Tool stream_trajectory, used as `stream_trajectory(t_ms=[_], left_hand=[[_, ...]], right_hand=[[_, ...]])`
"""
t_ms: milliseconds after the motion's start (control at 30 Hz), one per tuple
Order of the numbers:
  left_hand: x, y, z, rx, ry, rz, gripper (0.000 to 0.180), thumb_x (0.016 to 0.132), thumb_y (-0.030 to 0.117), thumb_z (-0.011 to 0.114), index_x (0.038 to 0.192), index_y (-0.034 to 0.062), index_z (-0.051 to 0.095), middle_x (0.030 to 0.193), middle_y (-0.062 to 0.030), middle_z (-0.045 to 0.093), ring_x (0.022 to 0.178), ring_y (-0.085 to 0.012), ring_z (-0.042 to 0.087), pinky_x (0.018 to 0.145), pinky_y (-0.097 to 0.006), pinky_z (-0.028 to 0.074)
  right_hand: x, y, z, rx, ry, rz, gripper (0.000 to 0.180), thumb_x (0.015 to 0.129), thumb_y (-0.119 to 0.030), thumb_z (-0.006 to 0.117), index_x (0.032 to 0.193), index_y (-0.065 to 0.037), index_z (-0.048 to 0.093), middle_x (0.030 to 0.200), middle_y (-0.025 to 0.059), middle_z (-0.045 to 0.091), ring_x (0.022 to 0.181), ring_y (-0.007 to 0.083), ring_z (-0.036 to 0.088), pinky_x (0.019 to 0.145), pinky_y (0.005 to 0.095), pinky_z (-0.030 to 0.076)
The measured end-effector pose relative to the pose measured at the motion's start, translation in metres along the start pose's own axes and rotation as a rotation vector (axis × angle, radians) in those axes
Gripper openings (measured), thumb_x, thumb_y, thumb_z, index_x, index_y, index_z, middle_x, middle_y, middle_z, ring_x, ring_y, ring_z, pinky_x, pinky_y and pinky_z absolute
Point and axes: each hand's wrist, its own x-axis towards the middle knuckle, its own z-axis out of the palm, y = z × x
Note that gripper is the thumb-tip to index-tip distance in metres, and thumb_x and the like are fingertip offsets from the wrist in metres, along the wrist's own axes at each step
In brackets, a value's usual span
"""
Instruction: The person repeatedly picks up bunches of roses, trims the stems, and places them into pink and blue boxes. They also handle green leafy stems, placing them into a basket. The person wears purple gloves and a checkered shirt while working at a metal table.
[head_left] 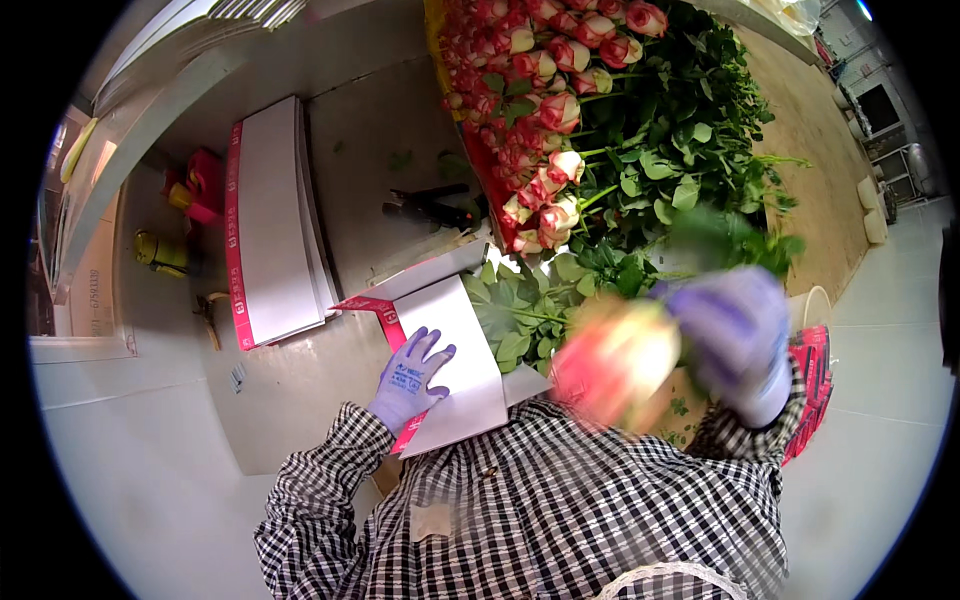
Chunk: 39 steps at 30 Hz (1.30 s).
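My left hand [410, 375], in a purple glove, lies flat with fingers spread on a white cardboard sheet with a red edge [455, 360] on the grey table [300, 400]. My right hand [735, 335], also gloved in purple, is closed around the stem of a pink and cream rose [615, 360], which is blurred and held close to my chest. Leafy rose stems [525, 315] rest across the cardboard sheet between my two hands.
A big heap of pink and cream roses [545, 110] with green leaves [680, 130] lies at the back right. A stack of white cardboard sheets with red edges [270, 220] sits to the left. Dark shears [430, 208] lie near the heap.
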Motion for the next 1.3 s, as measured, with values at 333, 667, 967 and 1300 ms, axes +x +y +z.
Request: stream_trajectory(t_ms=[333, 667, 967, 1300], left_hand=[[0.026, -0.035, -0.032, -0.552, -0.179, -0.091, 0.044, 0.081, 0.037, 0.075, 0.111, 0.0056, 0.068, 0.134, -0.0133, 0.051, 0.123, -0.0253, 0.052, 0.104, -0.037, 0.041], [0.022, -0.028, -0.026, -0.303, -0.191, 0.041, 0.051, 0.067, 0.040, 0.082, 0.108, 0.0128, 0.070, 0.144, -0.0172, 0.040, 0.139, -0.0366, 0.026, 0.114, -0.046, 0.028], [-0.006, -0.037, -0.006, -0.320, -0.079, 0.029, 0.048, 0.064, 0.039, 0.083, 0.106, 0.0187, 0.072, 0.144, -0.0142, 0.042, 0.138, -0.0349, 0.029, 0.114, -0.045, 0.028], [0.008, -0.028, 0.009, -0.643, 0.388, -0.011, 0.105, 0.060, 0.048, 0.083, 0.145, 0.0079, 0.035, 0.140, -0.0185, 0.036, 0.130, -0.0379, 0.037, 0.109, -0.045, 0.034]], right_hand=[[0.010, 0.004, 0.189, 1.101, -0.716, 0.350, 0.035, 0.084, -0.027, 0.068, 0.115, -0.012, 0.066, 0.108, 0.0082, 0.068, 0.097, 0.0246, 0.065, 0.085, 0.0336, 0.051], [-0.032, 0.188, 0.200, -0.229, -0.361, 0.223, 0.029, 0.074, -0.009, 0.069, 0.102, -0.017, 0.065, 0.096, 0.0058, 0.063, 0.093, 0.0256, 0.060, 0.087, 0.0381, 0.048], [0.017, 0.065, -0.036, 0.279, 0.516, 0.151, 0.027, 0.095, -0.022, 0.054, 0.111, -0.003, 0.065, 0.078, 0.0028, 0.066, 0.066, 0.0161, 0.062, 0.060, 0.0260, 0.050], [-0.022, -0.055, 0.279, 0.216, -0.622, -0.046, 0.029, 0.092, -0.028, 0.055, 0.120, -0.020, 0.057, 0.092, 0.0044, 0.066, 0.084, 0.0232, 0.064, 0.077, 0.0378, 0.047]])
